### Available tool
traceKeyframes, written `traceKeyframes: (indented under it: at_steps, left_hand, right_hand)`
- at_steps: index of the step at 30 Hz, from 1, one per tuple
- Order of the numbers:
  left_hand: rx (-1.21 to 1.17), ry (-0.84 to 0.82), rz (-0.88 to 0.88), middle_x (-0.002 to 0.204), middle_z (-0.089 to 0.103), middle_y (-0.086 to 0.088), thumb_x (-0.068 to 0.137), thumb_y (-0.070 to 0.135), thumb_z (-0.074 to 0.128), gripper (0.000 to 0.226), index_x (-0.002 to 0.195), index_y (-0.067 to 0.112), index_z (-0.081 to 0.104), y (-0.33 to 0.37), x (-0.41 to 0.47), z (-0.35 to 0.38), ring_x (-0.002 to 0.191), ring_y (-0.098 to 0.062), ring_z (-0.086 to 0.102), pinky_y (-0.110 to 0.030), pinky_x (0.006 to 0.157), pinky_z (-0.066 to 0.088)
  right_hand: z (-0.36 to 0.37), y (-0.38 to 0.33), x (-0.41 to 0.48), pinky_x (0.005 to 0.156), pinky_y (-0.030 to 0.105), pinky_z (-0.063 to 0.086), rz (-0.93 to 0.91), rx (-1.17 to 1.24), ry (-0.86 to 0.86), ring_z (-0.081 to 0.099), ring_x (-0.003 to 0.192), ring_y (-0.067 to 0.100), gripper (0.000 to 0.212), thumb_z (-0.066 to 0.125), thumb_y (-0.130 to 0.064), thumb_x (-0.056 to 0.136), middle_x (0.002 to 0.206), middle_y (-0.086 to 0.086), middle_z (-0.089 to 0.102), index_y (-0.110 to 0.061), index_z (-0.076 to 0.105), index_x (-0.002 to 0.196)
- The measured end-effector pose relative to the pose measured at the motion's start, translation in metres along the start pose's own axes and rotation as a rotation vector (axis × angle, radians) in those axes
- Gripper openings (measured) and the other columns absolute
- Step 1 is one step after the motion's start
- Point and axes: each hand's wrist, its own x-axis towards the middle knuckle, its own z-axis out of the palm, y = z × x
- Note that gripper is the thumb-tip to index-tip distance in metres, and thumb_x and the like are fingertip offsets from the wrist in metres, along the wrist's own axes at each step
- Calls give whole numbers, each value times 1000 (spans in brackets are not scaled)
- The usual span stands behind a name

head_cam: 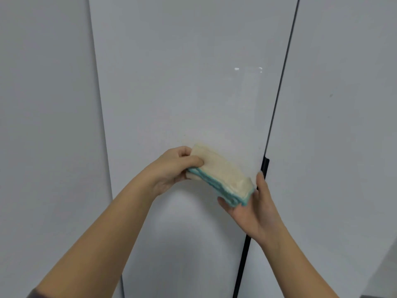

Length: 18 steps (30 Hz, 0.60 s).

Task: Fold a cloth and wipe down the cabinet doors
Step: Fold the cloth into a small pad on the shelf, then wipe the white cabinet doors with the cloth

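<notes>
A cream cloth with teal edges (223,175) is folded into a thick pad and held in the air between both hands, in front of the glossy white middle cabinet door (182,82). My left hand (174,168) grips its upper left end, thumb on top and fingers curled under. My right hand (251,209) cups the lower right end from below, palm up, fingers reaching up behind the cloth. The cloth is close to the door; contact between them cannot be told.
A second white door (343,104) stands to the right across a dark gap with a black handle strip (265,166). A white panel (47,104) lies to the left. A strip of grey floor (386,274) shows at the bottom right.
</notes>
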Motion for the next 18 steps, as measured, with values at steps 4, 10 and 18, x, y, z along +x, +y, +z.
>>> traceKeyframes:
  at_steps: [4, 10, 18]
  left_hand:
    - [-224, 122, 76, 91, 64, -13, 89, 0, 56, 13, 102, 1, 57, 16, 8, 0, 75, -17, 65, -23, 62, 58]
    - [-59, 246, 223, 94, 63, -12, 83, 2, 64, 26, 108, -2, 59, 33, 11, 1, 78, -16, 63, -23, 58, 56]
    - [-6, 185, 269, 97, 70, -11, 86, 23, 66, 32, 110, 1, 59, 42, 4, -8, 81, -19, 66, -31, 71, 53]
  right_hand:
    - [11, 4, 23, 84, 36, 52, -142, -22, -90, 58, 119, 15, 83, 87, -58, 48, 126, -3, 62, -28, 64, 121]
    - [56, -4, 52, 92, 37, 52, -359, -71, 14, 63, 110, 12, 85, 90, -46, 51, 115, -4, 67, -23, 54, 124]
    - [84, -27, 66, 88, 39, 54, -521, -85, 52, 65, 107, 21, 38, 56, -34, 82, 116, 6, 67, -21, 58, 118]
